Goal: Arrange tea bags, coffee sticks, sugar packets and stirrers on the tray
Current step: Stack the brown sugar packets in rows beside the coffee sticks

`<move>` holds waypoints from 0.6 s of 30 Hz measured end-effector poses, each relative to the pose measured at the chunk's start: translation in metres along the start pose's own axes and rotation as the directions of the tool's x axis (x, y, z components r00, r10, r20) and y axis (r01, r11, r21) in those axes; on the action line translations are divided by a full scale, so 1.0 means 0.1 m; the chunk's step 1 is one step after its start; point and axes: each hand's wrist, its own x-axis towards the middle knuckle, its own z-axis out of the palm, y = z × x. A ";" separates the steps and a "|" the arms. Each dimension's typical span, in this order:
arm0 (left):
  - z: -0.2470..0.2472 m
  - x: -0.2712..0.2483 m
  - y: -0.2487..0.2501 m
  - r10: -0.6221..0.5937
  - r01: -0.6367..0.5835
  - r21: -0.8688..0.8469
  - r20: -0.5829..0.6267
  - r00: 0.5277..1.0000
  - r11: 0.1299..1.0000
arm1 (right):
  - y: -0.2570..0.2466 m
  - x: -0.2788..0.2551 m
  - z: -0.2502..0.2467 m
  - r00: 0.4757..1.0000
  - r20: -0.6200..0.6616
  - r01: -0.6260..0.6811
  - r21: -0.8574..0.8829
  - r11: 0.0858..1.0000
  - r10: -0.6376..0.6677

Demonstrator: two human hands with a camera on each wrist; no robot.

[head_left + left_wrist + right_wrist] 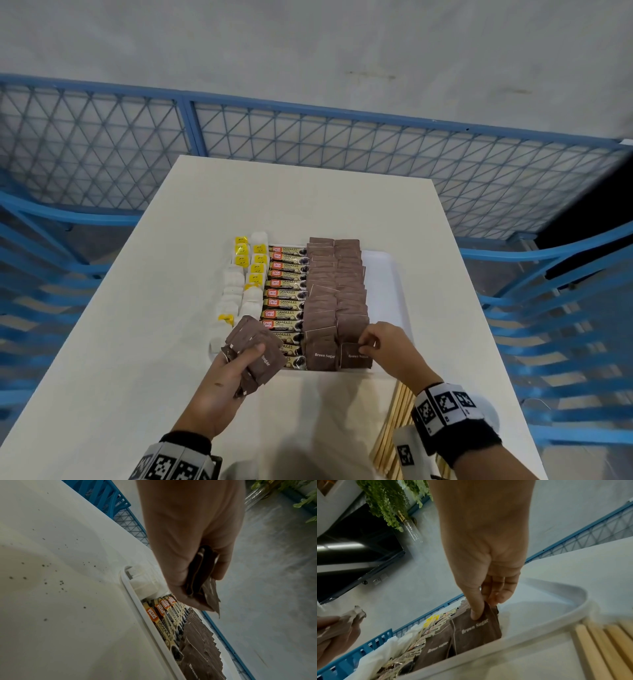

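A white tray [394, 274] on the table holds white and yellow tea bags [248, 284] at the left, a column of coffee sticks [286, 298] in the middle and two columns of brown sugar packets [337, 284]. My left hand [236, 366] grips a stack of brown sugar packets [255, 353] above the tray's near left corner. My right hand [371, 344] pinches the top of a single brown sugar packet [476, 631] standing at the near end of the right column. Wooden stirrers [604, 649] lie on the table in front of the tray, under my right wrist.
The tray's right strip [387, 291] is bare. A blue mesh fence [308, 144] rings the white table [102, 342], and blue crates [555, 342] stand to either side. The tray's near rim [505, 651] lies between my right hand and the stirrers.
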 end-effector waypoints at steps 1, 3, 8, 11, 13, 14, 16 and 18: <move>0.00 0.00 0.00 -0.001 0.001 0.004 -0.003 1.000 1.000 | -0.01 0.01 0.02 1.000 -0.003 -0.002 -0.002 1.000 0.002; 0.00 -0.01 0.01 -0.011 0.011 0.007 -0.026 1.000 1.000 | 0.01 0.02 0.06 1.000 -0.016 -0.007 -0.003 1.000 0.007; 0.02 0.01 -0.02 -0.029 0.028 -0.031 -0.035 0.999 0.999 | 0.02 0.02 0.12 0.993 -0.113 0.029 -0.108 0.994 -0.041; 0.05 0.01 -0.02 -0.002 0.002 -0.010 0.002 1.000 1.000 | -0.16 -0.01 0.14 0.969 -0.209 0.123 -0.047 0.991 -0.130; 0.08 0.02 -0.03 0.012 -0.012 0.000 0.023 1.000 1.000 | -0.36 -0.06 0.13 0.957 -0.217 0.212 0.068 0.975 -0.193; 0.10 0.01 -0.02 0.017 -0.017 -0.004 0.023 1.000 1.000 | -0.47 -0.10 0.12 0.961 -0.179 0.236 0.132 0.963 -0.211; 0.12 0.00 -0.02 0.043 -0.042 -0.021 0.051 0.998 0.999 | -0.67 -0.16 0.11 0.967 -0.081 0.254 0.292 0.922 -0.241; 0.12 0.00 -0.03 0.042 -0.041 -0.022 0.069 0.997 0.999 | -0.83 -0.21 0.15 0.966 0.000 0.231 0.453 0.861 -0.259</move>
